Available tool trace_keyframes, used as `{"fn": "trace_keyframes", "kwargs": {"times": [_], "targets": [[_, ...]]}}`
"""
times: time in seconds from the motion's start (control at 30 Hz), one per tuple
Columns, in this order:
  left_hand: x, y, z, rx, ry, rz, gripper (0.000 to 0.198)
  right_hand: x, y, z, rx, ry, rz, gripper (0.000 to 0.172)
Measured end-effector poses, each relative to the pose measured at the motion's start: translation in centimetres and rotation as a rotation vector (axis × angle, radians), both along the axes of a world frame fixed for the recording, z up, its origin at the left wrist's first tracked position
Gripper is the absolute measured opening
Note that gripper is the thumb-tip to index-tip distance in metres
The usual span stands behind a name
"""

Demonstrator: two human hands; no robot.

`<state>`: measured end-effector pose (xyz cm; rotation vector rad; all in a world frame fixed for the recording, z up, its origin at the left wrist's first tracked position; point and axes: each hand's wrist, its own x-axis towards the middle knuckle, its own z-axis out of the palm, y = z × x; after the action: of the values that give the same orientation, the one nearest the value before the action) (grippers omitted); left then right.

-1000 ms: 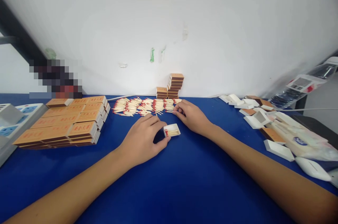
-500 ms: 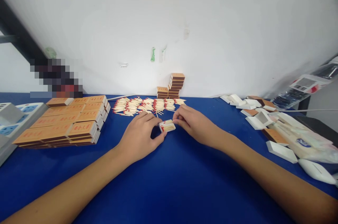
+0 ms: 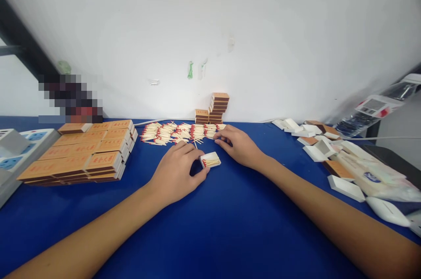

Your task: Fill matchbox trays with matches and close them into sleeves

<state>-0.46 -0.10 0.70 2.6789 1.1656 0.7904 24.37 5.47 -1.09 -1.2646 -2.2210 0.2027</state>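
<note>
Bench: blue, smooth, set against a pale wall bearing green scraps and scuffs.
Matchbox tray: white, on the bench between the hands, part-filled with red-tipped matches; left hand at its left end, thumb and fingers holding it.
Right hand: fingers narrowed at the right edge of the loose match pile; cannot tell whether one is held.
Matchboxes: orange block, left, printed with red characters too small to read surely. Smaller stack by the wall.
Power strip: far left, blue socket faces.
Right: empty trays; plastic packet, blue oval emblem, lettering illegible; clear bottle, red-and-white label with a grey panel, text illegible.
</note>
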Motion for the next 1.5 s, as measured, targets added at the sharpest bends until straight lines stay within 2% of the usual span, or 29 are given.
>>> {"fn": "trace_keyframes", "kwargs": {"times": [0.27,0.5,0.77,0.87,1.0,1.17,1.23,1.37,1.5], "targets": [[0.0,-0.1,0.0,0.000,0.009,0.002,0.018,-0.3,0.1,-0.4,0.004,-0.006,-0.024,0.013],[0.0,0.0,0.0,0.006,0.020,0.003,0.021,-0.1,0.3,-0.4,-0.022,0.038,-0.030,0.005],[-0.2,0.3,0.0,0.029,0.012,0.018,0.017,-0.2,0.3,-0.1,-0.059,-0.029,-0.025,0.008],[-0.2,0.5,0.0,0.029,0.001,0.016,0.016,-0.1,-0.7,0.7,-0.049,-0.048,-0.007,0.009],[-0.3,0.5,-0.1,0.031,-0.005,0.020,0.015,-0.7,-3.2,2.2,-0.020,-0.053,0.058,0.009],[-0.3,0.5,-0.1,0.023,0.006,0.025,0.018,-2.0,-5.1,2.5,0.002,-0.176,0.112,0.007],[-0.3,0.4,-0.1,0.014,0.002,0.022,0.018,-1.9,-4.4,2.6,-0.001,-0.128,0.117,0.008],[-0.3,0.4,-0.1,-0.002,0.007,0.011,0.019,-0.6,-1.2,2.6,-0.019,0.026,0.035,0.008],[-0.3,0.5,-0.2,-0.008,0.010,0.008,0.020,-0.1,1.3,1.7,-0.061,0.017,0.037,0.009]]}}
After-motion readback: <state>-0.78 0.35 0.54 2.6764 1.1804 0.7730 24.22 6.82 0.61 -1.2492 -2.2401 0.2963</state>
